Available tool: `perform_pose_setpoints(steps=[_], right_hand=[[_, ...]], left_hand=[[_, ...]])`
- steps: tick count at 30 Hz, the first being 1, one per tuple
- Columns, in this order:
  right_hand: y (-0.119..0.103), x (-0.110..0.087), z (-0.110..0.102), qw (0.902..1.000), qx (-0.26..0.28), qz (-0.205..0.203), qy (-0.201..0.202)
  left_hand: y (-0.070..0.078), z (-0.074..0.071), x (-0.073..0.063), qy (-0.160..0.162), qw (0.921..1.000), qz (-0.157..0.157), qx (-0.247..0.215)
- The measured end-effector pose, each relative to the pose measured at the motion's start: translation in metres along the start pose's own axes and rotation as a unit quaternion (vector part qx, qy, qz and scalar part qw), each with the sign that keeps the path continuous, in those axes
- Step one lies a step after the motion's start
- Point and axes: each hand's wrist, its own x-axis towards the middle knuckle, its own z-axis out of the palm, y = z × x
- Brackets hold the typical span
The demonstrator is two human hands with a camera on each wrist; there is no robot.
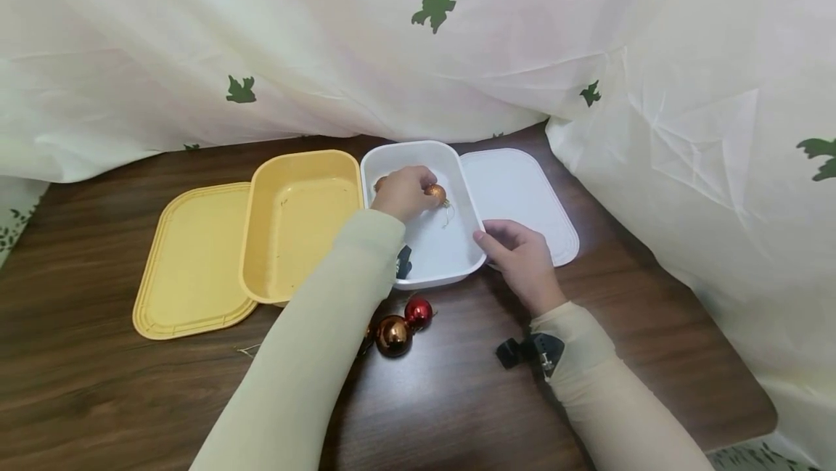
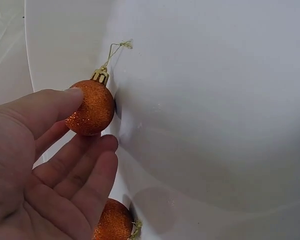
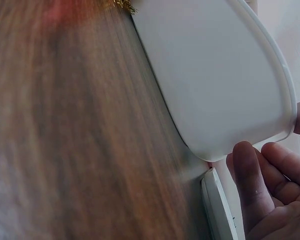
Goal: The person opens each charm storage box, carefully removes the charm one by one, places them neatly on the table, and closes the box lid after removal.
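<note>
Inside the white plastic box, my left hand pinches an orange glittery Christmas bauble between thumb and fingers. The bauble's gold cap and string loop point away from the hand. A second orange bauble sits in the box, partly behind the fingers; in the head view it peeks out at the hand's far side. My right hand grips the box's near right corner, thumb over the rim and the other fingers outside below it.
A yellow box stands left of the white one, beside a yellow lid. The white lid lies at right. Near the front are a shiny brown bauble and a red bauble; the left sleeve covers part of another. A curtain hangs behind.
</note>
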Motion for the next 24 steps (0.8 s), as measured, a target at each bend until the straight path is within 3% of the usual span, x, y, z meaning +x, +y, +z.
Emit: perform_pose_setpoints(steps=[10, 15, 24], right_hand=[[0.001, -0.001, 0.0, 0.9999, -0.005, -0.011, -0.007], [0.0, -0.001, 0.001, 0.9998, -0.007, -0.017, -0.003], [-0.002, -0.003, 0.001, 0.9997, -0.015, -0.021, -0.001]], left_hand=[[0.0, -0.005, -0.004, 0.041, 0.9988, 0.02, -0.018], [0.009, -0.012, -0.011, 0.041, 0.9984, 0.026, -0.03], [0.026, -0.025, -0.032, 0.048, 0.995, 0.073, -0.048]])
